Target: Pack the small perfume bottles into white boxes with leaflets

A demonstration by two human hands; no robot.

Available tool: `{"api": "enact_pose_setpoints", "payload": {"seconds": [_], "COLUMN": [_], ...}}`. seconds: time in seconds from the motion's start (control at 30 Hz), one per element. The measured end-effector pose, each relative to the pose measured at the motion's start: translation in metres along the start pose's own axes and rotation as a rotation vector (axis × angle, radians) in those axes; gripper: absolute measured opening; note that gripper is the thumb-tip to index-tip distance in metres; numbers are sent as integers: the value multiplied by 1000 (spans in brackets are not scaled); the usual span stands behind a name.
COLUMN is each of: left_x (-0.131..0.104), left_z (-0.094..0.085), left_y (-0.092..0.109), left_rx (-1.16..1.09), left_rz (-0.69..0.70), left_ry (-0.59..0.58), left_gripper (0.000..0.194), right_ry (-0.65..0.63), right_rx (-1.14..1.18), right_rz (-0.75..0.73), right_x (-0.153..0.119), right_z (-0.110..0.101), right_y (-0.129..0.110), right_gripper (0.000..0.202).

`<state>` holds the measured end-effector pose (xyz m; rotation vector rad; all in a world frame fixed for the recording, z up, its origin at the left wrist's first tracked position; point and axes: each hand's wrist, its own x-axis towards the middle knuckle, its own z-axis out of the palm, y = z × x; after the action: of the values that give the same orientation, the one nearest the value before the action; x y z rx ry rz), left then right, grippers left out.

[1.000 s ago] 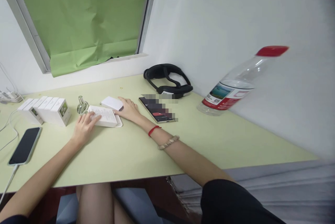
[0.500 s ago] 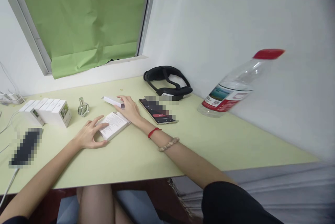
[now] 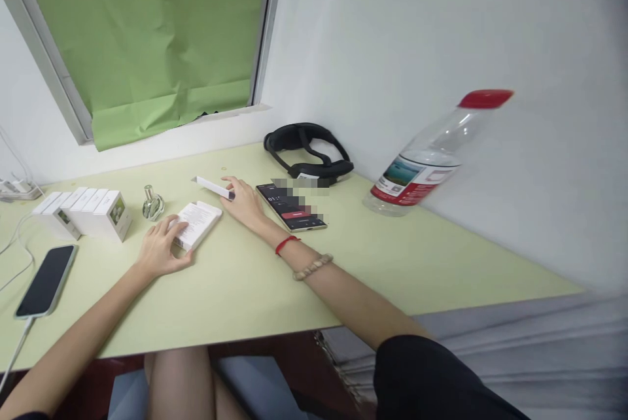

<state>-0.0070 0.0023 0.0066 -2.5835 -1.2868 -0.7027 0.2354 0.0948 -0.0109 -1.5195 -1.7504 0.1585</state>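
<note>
My left hand (image 3: 161, 250) is closed around the near left end of a flat white box (image 3: 200, 220) with fine printed text on its top face. Its thumb presses the near edge, and the fingers lie over the far side. Farther back, my right hand (image 3: 241, 203) grips the right end of a thin white cardboard piece (image 3: 210, 187) that stands on edge. A gap of bare table separates this piece from the printed box. My right fingertips are partly hidden behind the cardboard.
White boxes (image 3: 108, 217) stand in a row at the left, beside a glass perfume bottle (image 3: 153, 204). A phone (image 3: 46, 281) on a cable lies front left. Another phone (image 3: 292, 207), a black headset (image 3: 309, 155) and a plastic bottle (image 3: 417, 171) are to the right.
My left hand has drawn the printed box left, away from my right hand, closing its fingers more tightly. The cardboard piece stays in my right hand. The view has shifted slightly.
</note>
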Motion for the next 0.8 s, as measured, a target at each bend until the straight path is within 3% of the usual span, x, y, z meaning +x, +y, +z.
{"api": "enact_pose_setpoints", "payload": {"seconds": [0.1,0.23,0.37,0.47,0.63,0.73,0.8], "left_x": [-1,-1,0,2,0,0,1], "left_z": [6,10,8,5,6,4,-2], "left_y": [-7,-14,-13,-11,-17,-20,-16], "left_rx": [-12,-78,-73,-57,-15,36,75], "left_rz": [-94,-83,-55,-34,-28,2,22], "left_ry": [-1,19,133,253,410,414,435], "left_gripper": [51,43,57,68,85,81,74], "right_ry": [33,171,301,359,255,174,187], "right_rx": [53,226,531,735,848,876,881], "right_rz": [1,75,53,-8,-93,-123,-95], "right_x": [0,0,-5,-12,-26,-32,-33], "right_z": [-3,-5,0,3,1,1,2], "right_y": [-1,-7,-17,-28,-46,-53,-55], "right_gripper": [37,43,57,52,25,23,26]}}
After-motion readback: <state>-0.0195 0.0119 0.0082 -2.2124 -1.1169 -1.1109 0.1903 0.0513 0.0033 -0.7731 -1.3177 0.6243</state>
